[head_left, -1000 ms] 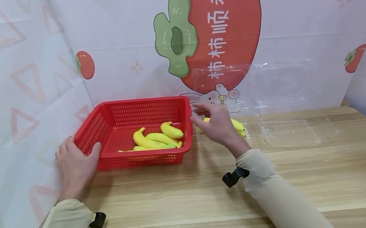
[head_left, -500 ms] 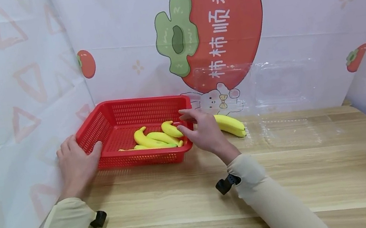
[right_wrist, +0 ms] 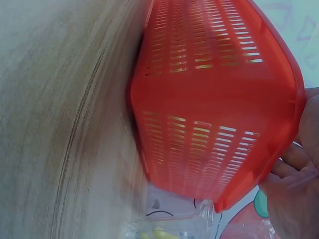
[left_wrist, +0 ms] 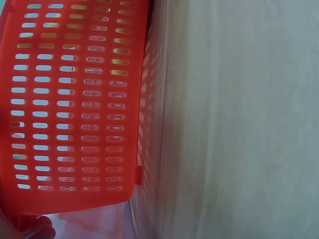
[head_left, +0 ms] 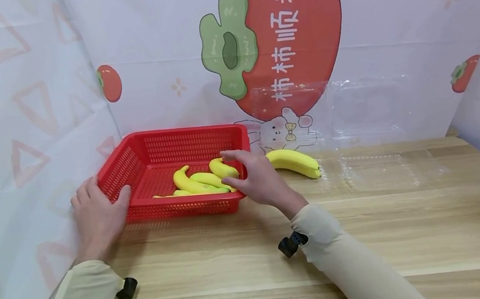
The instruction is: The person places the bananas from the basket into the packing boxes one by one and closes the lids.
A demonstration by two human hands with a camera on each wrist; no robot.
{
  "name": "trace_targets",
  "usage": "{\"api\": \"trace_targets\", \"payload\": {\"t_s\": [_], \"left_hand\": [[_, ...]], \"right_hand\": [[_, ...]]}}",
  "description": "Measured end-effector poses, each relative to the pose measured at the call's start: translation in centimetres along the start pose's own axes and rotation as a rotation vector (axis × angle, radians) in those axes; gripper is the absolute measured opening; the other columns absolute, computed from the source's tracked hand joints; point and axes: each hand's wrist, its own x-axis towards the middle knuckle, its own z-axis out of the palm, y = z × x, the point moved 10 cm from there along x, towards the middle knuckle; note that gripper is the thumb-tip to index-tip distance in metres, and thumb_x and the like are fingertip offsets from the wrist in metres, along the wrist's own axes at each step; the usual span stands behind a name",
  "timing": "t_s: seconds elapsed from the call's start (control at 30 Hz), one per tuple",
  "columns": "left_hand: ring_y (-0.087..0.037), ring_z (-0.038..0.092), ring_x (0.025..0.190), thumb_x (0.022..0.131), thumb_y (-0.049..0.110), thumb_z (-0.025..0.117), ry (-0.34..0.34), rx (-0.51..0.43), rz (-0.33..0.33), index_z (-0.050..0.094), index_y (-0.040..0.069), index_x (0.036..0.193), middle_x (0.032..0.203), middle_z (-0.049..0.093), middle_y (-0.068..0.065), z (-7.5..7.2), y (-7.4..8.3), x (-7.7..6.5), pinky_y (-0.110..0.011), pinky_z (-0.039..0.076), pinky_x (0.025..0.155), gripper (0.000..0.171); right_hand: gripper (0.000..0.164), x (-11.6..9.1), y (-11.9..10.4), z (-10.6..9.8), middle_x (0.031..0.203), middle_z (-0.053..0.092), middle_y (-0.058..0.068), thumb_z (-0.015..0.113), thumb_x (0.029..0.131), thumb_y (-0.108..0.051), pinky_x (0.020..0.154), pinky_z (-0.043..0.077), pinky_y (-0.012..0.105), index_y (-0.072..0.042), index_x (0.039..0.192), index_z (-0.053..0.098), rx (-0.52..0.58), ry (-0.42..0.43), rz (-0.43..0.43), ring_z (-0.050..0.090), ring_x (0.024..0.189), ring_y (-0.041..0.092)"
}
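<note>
A red plastic basket (head_left: 183,209) with slotted walls sits on the table; several yellow bananas (head_left: 193,182) lie toward its right front. My left hand (head_left: 98,215) holds the basket's left front corner, and its fingertips show below the rim in the left wrist view. Over the right wall reaches my right hand (head_left: 258,175), thumb and index finger apart on either side of a small curved banana (head_left: 223,168); contact with it cannot be made out. In the right wrist view, the right hand (right_wrist: 299,184) is partly hidden by the basket's rim (right_wrist: 299,94).
Right of the basket, an unfolded clear plastic clamshell box (head_left: 381,168) leans its lid against the printed backdrop (head_left: 155,100). Another banana (head_left: 296,162) lies in its left part. A white cloth wall (head_left: 56,159) stands close beside the left hand.
My right hand has moved left from above the clear box, over the basket's right wall to the bananas, uncovering the banana in the box. The left hand and the basket have stayed in place.
</note>
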Motion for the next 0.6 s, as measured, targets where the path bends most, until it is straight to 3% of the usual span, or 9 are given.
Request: {"api": "trace_targets", "payload": {"t_s": [0.33,0.6], "left_hand": [[-0.053,0.031,0.137,0.103,0.043,0.053,0.006,0.034,0.014,0.023,-0.013,0.16,0.157,0.032,-0.038,-0.2,0.3,0.2,-0.067,0.035,0.106,0.084],[-0.053,0.03,0.139,0.103,0.043,0.052,0.003,0.031,0.006,0.024,-0.012,0.16,0.158,0.031,-0.037,0.2,0.1,0.2,-0.068,0.034,0.107,0.084]], "right_hand": [[0.063,0.1,-0.1,0.7,0.153,0.062,0.001,0.082,0.094,-0.028,0.108,0.059,0.044,-0.024,0.152,0.059,-0.015,-0.092,0.042,0.056,0.141,0.025],[0.059,0.6,-0.2,1.3,0.151,0.063,0.0,0.081,0.094,-0.03,0.11,0.058,0.044,-0.022,0.149,0.062,-0.054,-0.182,0.036,0.057,0.141,0.024]]}}
